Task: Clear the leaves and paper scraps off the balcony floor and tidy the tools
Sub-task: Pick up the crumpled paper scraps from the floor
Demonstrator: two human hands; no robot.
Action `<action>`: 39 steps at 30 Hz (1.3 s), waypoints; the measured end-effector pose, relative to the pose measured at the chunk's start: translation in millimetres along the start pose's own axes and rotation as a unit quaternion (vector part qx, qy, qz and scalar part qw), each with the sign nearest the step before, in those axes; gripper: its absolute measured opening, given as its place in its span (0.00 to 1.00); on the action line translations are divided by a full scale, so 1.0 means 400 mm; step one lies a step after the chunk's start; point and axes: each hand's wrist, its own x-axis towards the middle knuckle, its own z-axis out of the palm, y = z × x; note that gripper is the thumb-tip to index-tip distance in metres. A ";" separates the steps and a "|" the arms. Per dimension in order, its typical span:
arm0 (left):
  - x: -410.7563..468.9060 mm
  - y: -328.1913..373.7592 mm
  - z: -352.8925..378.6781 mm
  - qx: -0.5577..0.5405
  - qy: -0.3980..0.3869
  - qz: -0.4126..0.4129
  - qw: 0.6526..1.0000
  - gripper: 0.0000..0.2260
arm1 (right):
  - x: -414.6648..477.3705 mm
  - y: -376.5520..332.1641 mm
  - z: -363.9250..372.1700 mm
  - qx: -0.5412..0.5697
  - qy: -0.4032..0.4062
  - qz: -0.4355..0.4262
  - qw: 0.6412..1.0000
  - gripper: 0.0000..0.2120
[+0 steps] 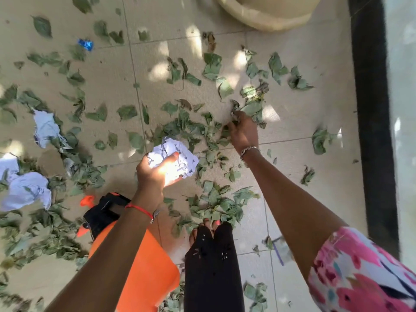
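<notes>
Green leaves (211,66) lie scattered all over the beige tiled floor (108,70). My left hand (155,174) grips a crumpled white paper ball (177,156) above the tiles. My right hand (244,131) reaches down to the floor and pinches a bunch of leaves (236,109). More crumpled paper scraps (45,128) lie at the left, one larger piece (27,190) among a leaf pile. An orange sprayer with a black top (135,255) stands under my left forearm.
A blue wrapper (86,44) lies at the upper left. A large beige pot (267,12) stands at the top. A black door frame (371,109) with glass runs along the right. My legs in black trousers (211,266) and bare feet are below.
</notes>
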 end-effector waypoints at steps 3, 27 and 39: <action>-0.001 -0.013 -0.010 0.013 0.007 0.012 1.000 0.18 | 0.025 -0.009 0.001 -0.008 0.021 0.067 0.997 0.14; -0.266 0.276 -0.102 -0.098 0.041 0.052 0.993 0.06 | -0.344 -0.484 -0.161 0.285 -0.149 -0.035 0.946 0.09; -0.326 0.492 -0.280 -0.167 0.020 0.056 0.984 0.08 | -0.447 -0.801 -0.143 0.018 -0.153 -0.229 0.961 0.04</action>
